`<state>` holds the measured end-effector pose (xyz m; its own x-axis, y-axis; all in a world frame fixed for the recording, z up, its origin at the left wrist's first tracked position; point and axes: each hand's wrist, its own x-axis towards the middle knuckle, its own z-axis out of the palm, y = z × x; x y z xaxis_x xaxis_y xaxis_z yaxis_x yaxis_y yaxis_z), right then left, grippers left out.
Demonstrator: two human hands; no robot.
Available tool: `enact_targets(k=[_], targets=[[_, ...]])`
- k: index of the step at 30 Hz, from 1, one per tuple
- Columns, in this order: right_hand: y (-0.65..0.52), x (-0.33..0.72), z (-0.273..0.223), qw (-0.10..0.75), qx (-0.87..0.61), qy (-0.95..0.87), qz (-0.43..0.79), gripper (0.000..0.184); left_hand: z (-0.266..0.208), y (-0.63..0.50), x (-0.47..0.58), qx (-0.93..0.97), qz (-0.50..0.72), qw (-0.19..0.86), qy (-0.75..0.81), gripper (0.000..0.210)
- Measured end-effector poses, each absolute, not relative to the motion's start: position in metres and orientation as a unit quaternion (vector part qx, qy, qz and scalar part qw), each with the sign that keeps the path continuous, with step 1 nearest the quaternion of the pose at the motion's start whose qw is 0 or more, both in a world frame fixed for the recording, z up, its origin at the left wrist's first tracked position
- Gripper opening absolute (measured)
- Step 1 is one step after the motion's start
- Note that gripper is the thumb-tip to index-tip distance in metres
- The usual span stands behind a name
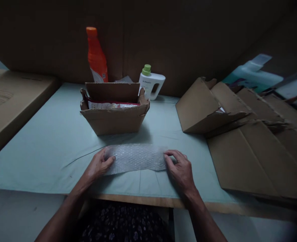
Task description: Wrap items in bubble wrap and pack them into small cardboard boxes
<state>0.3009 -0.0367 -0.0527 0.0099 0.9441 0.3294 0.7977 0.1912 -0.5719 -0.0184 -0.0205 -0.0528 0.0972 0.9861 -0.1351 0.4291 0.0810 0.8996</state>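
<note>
A strip of clear bubble wrap (pixel 138 157) stretches between my two hands, just above or on the pale cloth near the table's front edge. My left hand (pixel 101 163) grips its left end, thumb on top and the fingers hidden behind. At the right end, my right hand (pixel 179 166) pinches the wrap between thumb and index finger. Beyond the wrap stands an open cardboard box (pixel 114 122) with its flaps up. A packet (pixel 113 105) with red and white print shows inside it.
Behind the box stand an orange bottle (pixel 97 57) and a white jug with a green cap (pixel 151 82). Several open cartons (pixel 249 158) crowd the right side, with a teal bottle (pixel 256 75) behind them. A large flat carton (pixel 17 104) lies at the left.
</note>
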Motion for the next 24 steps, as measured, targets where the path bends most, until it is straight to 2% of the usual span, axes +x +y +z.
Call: enact_targets(k=[6, 10, 13, 15, 17, 19, 21, 24], targets=[[-0.032, 0.294, -0.057, 0.297, -0.634, -0.704, 0.119, 0.027, -0.046, -0.011, -0.055, 0.609, 0.232, 0.269, 0.709, 0.066], [0.003, 0.289, -0.049, 0.324, -0.607, -0.71, 0.149, 0.036, -0.041, -0.004, -0.078, 0.541, 0.331, 0.207, 0.745, 0.078], [0.048, 0.265, -0.04, 0.336, -0.566, -0.725, 0.202, 0.054, -0.041, 0.019, -0.081, 0.528, 0.403, 0.233, 0.71, 0.089], [0.077, 0.244, -0.038, 0.328, -0.556, -0.721, 0.252, 0.066, -0.044, 0.039, -0.076, 0.542, 0.429, 0.291, 0.661, 0.083], [0.096, 0.229, -0.039, 0.308, -0.567, -0.705, 0.296, 0.063, -0.048, 0.055, -0.067, 0.558, 0.439, 0.327, 0.623, 0.068], [0.105, 0.224, -0.041, 0.298, -0.588, -0.685, 0.31, 0.053, -0.052, 0.068, -0.058, 0.569, 0.436, 0.336, 0.611, 0.059], [0.108, 0.227, -0.043, 0.313, -0.609, -0.665, 0.298, 0.048, -0.055, 0.081, -0.049, 0.581, 0.43, 0.335, 0.605, 0.059], [0.113, 0.238, -0.043, 0.343, -0.625, -0.645, 0.275, 0.051, -0.058, 0.106, -0.039, 0.61, 0.423, 0.335, 0.58, 0.058]])
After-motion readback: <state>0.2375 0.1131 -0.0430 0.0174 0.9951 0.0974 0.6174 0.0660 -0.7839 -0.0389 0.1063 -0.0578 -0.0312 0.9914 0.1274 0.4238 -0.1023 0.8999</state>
